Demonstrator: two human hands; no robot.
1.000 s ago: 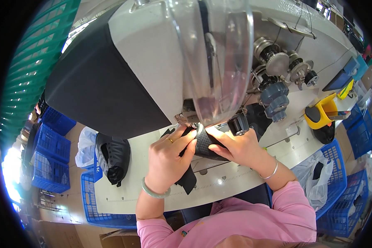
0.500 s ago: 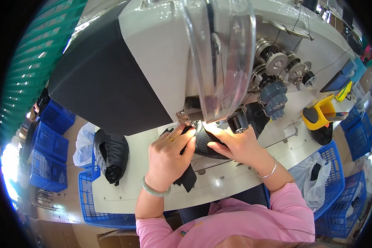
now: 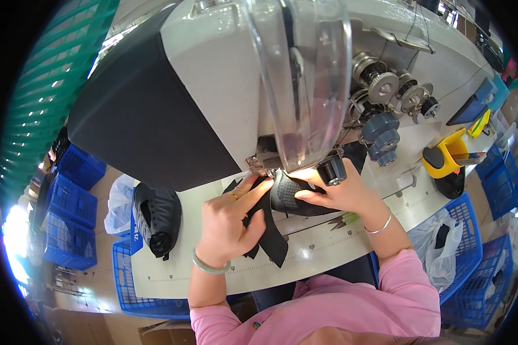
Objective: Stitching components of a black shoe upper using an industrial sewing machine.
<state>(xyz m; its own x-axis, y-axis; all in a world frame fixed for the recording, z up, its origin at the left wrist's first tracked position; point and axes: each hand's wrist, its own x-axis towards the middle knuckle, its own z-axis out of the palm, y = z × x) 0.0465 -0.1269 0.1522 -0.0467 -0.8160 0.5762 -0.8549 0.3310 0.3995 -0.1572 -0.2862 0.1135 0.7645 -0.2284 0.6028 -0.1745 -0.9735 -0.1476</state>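
Observation:
A black shoe upper point(image 3: 283, 192) with a textured panel lies under the needle area of a large white sewing machine point(image 3: 213, 63). My right hand point(image 3: 345, 192) grips its right side, thumb in front and the other fingers partly hidden behind a machine part. My left hand point(image 3: 229, 221) stretches its fingers towards the presser foot point(image 3: 270, 172), fingertips pressing on black fabric there. Its thumb stands apart from the fingers. Below that hand a black fabric strip point(image 3: 274, 247) hangs loose across the white table point(image 3: 184, 261).
Another black shoe upper point(image 3: 156, 221) stands on the table's left. Green-handled snips point(image 3: 345, 219) lie by my right wrist. A yellow holder point(image 3: 446, 158) sits at the right. Blue crates point(image 3: 69, 241) stand on both sides; a clear shield point(image 3: 313, 86) hangs before the machine head.
My left thumb has moved away from the fingers, and the strip's loose end has swung right. My right hand has shifted slightly right, and the snips have come into sight.

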